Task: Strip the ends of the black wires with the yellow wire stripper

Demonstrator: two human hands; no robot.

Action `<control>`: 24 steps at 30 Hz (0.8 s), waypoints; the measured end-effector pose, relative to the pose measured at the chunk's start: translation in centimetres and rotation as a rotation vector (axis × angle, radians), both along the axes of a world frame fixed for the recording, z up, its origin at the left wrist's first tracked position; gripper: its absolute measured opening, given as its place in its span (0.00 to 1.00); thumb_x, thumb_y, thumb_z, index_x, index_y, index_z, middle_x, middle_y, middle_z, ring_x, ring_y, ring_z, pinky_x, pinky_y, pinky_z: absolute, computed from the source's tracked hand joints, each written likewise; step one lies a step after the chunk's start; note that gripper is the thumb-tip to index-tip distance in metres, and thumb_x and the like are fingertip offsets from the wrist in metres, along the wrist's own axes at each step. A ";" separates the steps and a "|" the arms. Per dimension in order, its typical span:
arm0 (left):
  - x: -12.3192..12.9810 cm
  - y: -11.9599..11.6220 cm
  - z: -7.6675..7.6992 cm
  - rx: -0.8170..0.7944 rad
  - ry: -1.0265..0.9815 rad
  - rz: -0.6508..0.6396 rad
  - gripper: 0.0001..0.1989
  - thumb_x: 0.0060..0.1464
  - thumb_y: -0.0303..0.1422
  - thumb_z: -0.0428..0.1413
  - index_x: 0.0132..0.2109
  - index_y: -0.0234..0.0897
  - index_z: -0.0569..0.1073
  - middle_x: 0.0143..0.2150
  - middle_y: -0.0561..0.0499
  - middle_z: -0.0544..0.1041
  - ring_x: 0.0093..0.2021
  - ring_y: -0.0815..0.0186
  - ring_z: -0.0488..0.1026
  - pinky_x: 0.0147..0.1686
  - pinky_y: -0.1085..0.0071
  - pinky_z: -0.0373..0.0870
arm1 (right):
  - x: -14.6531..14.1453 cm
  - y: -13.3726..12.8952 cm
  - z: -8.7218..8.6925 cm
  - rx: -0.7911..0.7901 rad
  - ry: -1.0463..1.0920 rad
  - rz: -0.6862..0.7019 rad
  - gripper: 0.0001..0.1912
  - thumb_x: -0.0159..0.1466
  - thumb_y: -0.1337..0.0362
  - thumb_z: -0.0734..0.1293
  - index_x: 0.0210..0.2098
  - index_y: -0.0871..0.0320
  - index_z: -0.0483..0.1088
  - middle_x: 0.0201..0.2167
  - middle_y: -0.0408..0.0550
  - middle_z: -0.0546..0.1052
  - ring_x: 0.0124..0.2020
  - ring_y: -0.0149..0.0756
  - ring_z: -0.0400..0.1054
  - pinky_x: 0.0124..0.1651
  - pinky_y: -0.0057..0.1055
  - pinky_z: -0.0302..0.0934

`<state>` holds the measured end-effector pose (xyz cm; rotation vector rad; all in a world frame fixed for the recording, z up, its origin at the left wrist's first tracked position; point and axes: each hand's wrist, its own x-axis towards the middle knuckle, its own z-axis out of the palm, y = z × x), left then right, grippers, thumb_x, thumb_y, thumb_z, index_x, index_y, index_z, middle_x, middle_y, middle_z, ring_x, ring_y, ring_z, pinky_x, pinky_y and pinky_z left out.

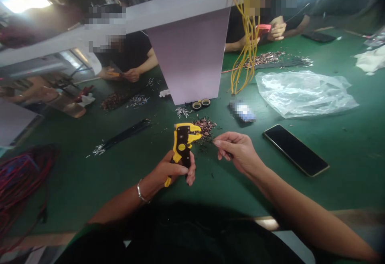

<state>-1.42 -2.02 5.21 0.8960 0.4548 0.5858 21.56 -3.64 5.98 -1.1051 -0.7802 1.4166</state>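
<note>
A yellow and black wire stripper [182, 146] is upright in my left hand [177, 168], my fingers wrapped round its handles and its jaws pointing right. My right hand [237, 150] is closed in a pinch just right of the jaws; what its fingers hold is too small to name. Behind the jaws lies a pile of small copper and black scraps [207, 127]. Near it are small silver pieces [183, 112] and two black rolls of tape [201, 104]. A bundle of black wires [123, 135] with bare ends lies to the left.
A black phone [296, 150] and a clear plastic bag [306, 93] lie at the right. Yellow wires [245, 51] hang beside a pale upright panel [191, 51]. Coiled red cables [24, 176] are at the left. Other people work across the green table [120, 192].
</note>
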 end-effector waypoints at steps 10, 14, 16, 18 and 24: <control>0.2 1.0 0.3 0.083 0.038 0.151 0.14 0.44 0.27 0.64 0.40 0.30 0.74 0.31 0.47 0.76 0.28 0.63 0.74 0.32 0.61 0.74 | 0.0 -0.3 -0.4 0.019 -0.081 0.019 0.09 0.48 0.60 0.78 0.24 0.58 0.78 0.12 0.41 0.72 0.14 0.27 0.63 0.15 0.25 0.52; 0.0 1.2 -0.2 0.148 0.088 0.200 0.15 0.47 0.28 0.66 0.42 0.31 0.73 0.32 0.48 0.76 0.29 0.63 0.75 0.34 0.61 0.74 | -0.4 -0.8 -0.3 0.037 -0.204 0.105 0.06 0.49 0.61 0.76 0.24 0.57 0.79 0.14 0.41 0.73 0.14 0.26 0.62 0.16 0.26 0.53; -0.2 1.3 -0.4 0.179 0.110 0.217 0.15 0.48 0.29 0.67 0.43 0.31 0.73 0.33 0.48 0.76 0.30 0.63 0.75 0.35 0.61 0.74 | -0.8 -1.0 -0.2 0.050 -0.259 0.135 0.05 0.49 0.62 0.75 0.23 0.56 0.79 0.14 0.40 0.72 0.14 0.26 0.61 0.17 0.26 0.53; -0.2 1.4 -0.4 0.205 0.137 0.228 0.15 0.48 0.29 0.67 0.42 0.31 0.74 0.34 0.48 0.76 0.31 0.63 0.76 0.35 0.62 0.74 | -1.2 -1.2 -0.1 0.062 -0.313 0.154 0.04 0.49 0.62 0.74 0.22 0.56 0.79 0.15 0.41 0.72 0.16 0.26 0.62 0.19 0.27 0.54; 0.1 1.1 -0.1 0.238 0.226 0.259 0.13 0.50 0.32 0.66 0.39 0.31 0.73 0.31 0.50 0.75 0.29 0.65 0.74 0.35 0.65 0.74 | -1.7 -1.5 -0.6 0.117 -0.400 0.205 0.04 0.50 0.62 0.73 0.22 0.55 0.78 0.17 0.42 0.75 0.18 0.28 0.63 0.23 0.29 0.56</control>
